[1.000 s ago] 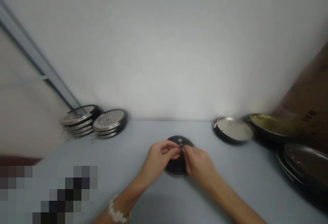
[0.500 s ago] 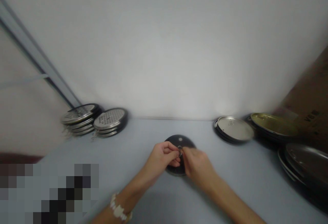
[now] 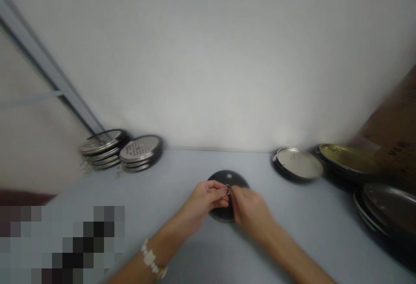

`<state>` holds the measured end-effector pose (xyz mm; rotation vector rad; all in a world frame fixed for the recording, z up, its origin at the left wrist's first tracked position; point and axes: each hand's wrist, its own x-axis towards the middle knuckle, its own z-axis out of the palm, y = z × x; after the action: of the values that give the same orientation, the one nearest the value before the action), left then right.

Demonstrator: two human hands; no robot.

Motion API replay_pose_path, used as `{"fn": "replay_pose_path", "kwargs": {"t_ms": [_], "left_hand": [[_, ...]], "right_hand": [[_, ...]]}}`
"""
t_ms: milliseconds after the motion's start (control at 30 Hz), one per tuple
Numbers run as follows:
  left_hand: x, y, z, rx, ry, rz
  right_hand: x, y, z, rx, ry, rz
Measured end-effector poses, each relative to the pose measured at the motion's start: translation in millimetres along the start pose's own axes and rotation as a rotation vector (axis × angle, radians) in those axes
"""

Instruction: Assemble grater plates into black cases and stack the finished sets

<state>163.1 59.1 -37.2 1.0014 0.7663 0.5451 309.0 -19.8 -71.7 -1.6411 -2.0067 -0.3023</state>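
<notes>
A round black lid (image 3: 228,178) lies flat on the table, with a small pale spot near its far edge. At its centre is a small metal ring (image 3: 228,189). My left hand (image 3: 206,199) pinches the ring from the left, and my right hand (image 3: 250,209) pinches it from the right. Both hands cover most of the lid's near half. A white beaded bracelet (image 3: 151,259) circles my left wrist.
Two stacks of perforated metal discs (image 3: 140,150) stand at the back left. At the back right are stacks of steel lids (image 3: 296,164), gold-coloured lids (image 3: 349,158) and dark lids (image 3: 390,208). A cardboard box (image 3: 396,141) stands at the far right. A pixelated patch covers the lower left.
Both hands stay at the ring with only slight finger movement. The view has drifted slightly, and the lid has not visibly moved.
</notes>
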Motion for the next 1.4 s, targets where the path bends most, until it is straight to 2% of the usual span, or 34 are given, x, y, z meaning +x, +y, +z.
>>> {"fn": "replay_pose_path", "kwargs": {"t_ms": [300,467,567,633,800,900,1067,1200,1300,1400], "left_hand": [[-2.1,6.9,0.6,-0.075,0.012,0.019],[-1.5,16.1,-0.2,-0.14,0.01,0.05],[-4.1,20.5,-1.4,-0.201,0.013,0.099],[-7.0,21.8,-2.0,-0.157,0.005,0.169],[-11.1,18.9,-1.1,0.243,-0.009,0.338],[-9.9,16.6,-0.7,0.356,-0.01,0.378],[-12.1,21.8,-4.2,0.379,-0.082,0.395],[-15.9,28.0,-7.8,0.352,-0.199,0.384],[-15.1,28.4,-11.3,0.376,-0.203,0.36],[-12.1,25.6,-14.4,0.402,-0.169,0.304]], "right_hand": [[-0.5,2.6,2.6,0.022,-0.017,0.005],[2.1,1.3,-2.1,0.027,0.025,-0.006],[2.7,1.0,-5.5,0.03,0.061,0.0],[2.9,0.8,-6.6,0.068,0.058,0.02],[4.3,-2.6,-9.6,0.327,-0.021,0.113],[6.5,-7.0,-15.8,0.521,-0.053,0.18],[12.1,-9.9,-27.8,0.889,0.003,0.373],[19.1,-4.3,-33.4,1.258,-0.18,0.465],[22.3,-0.6,-33.9,1.305,-0.248,0.521],[19.8,-1.3,-30.1,1.25,-0.235,0.526]]}}
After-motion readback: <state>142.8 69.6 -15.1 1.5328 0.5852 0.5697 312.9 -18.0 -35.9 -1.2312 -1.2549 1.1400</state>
